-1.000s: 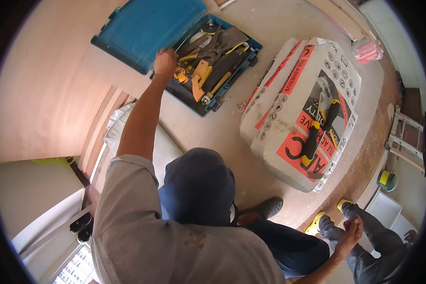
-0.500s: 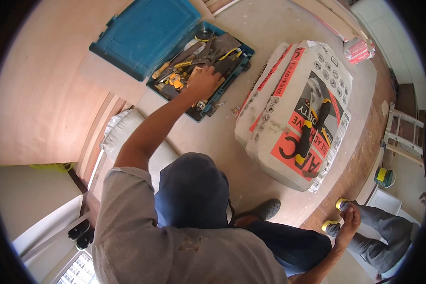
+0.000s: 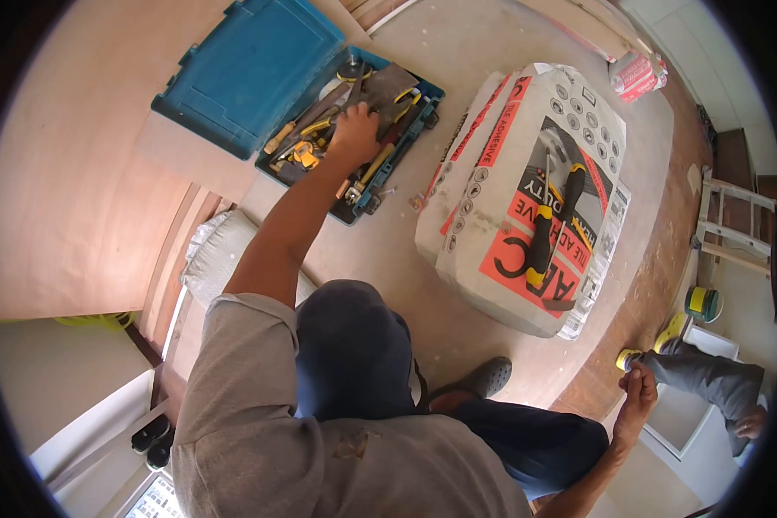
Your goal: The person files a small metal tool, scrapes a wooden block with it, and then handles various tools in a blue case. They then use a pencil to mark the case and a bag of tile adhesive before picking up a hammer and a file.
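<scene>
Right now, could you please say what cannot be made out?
Head view, what lies under the left hand: hidden by that hand.
Head view, whether the right hand holds anything: too small to tell.
Head view, most of the co-worker: cut off by the right edge.

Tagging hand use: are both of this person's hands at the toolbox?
No, only the left hand is at the toolbox; the right hand is at the picture's lower right.

got tile adhesive bags (image 3: 509,207) at ~2 o'clock in my view, ladder (image 3: 734,236) at 3, bucket (image 3: 704,304) just past it, coworker's legs (image 3: 708,373) nr 4, white sack (image 3: 217,256) abt 9.
</scene>
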Tool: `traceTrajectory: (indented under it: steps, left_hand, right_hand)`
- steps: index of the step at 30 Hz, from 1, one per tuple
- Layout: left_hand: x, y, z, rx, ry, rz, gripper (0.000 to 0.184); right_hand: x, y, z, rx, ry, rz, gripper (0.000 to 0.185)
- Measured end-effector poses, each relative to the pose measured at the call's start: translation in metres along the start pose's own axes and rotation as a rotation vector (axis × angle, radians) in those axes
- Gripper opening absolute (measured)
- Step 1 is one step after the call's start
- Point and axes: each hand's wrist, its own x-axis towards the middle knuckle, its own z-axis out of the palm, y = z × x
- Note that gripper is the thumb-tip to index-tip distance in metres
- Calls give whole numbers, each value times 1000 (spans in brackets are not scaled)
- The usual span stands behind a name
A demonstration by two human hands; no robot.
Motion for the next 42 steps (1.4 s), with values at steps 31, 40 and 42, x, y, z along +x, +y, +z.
traceTrajectory:
  steps: [31, 40, 42]
  left_hand:
    - [-20, -21, 19, -330, 165, 176, 28]
    - [-40, -2, 15, -213, 185, 23, 22]
    - [-45, -25, 27, -285, 210, 21, 22]
  right_hand:
    - [-3, 11, -11, -177, -18, 65, 31]
    - [4, 7, -3, -161, -51, 35, 29]
    - [4, 6, -2, -172, -61, 38, 29]
